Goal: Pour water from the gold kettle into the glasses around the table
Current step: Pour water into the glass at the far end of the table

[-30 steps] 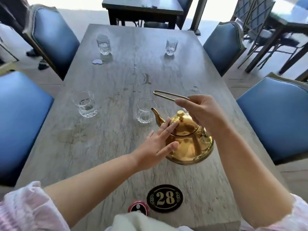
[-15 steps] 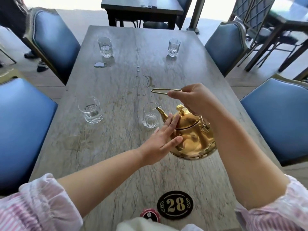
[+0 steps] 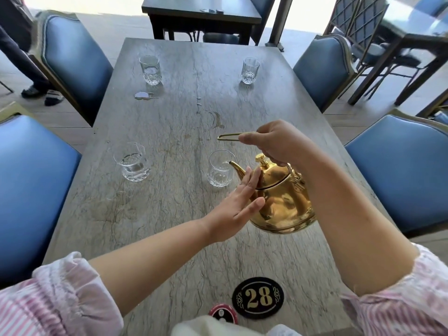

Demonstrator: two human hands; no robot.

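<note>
My right hand [image 3: 274, 141] grips the thin handle of the gold kettle [image 3: 281, 202], which hangs tilted above the grey table [image 3: 169, 214]. The spout tip sits at the rim of the near middle glass [image 3: 219, 169]. My left hand [image 3: 238, 207] lies flat, fingers apart, against the kettle's lid and side. A glass [image 3: 132, 162] with some water stands at the near left. Two more glasses stand far off, one at the left [image 3: 150, 70] holding water and one at the right [image 3: 249, 70].
Blue padded chairs flank the table: two on the left [image 3: 72, 59] and two on the right [image 3: 397, 170]. A black oval plaque reading 28 [image 3: 258, 297] and a small red disc [image 3: 223, 314] lie at the near edge. A water puddle [image 3: 141, 95] sits by the far left glass.
The kettle has risen and tipped further forward, bringing its spout up to the middle glass's rim. Both hands moved with it.
</note>
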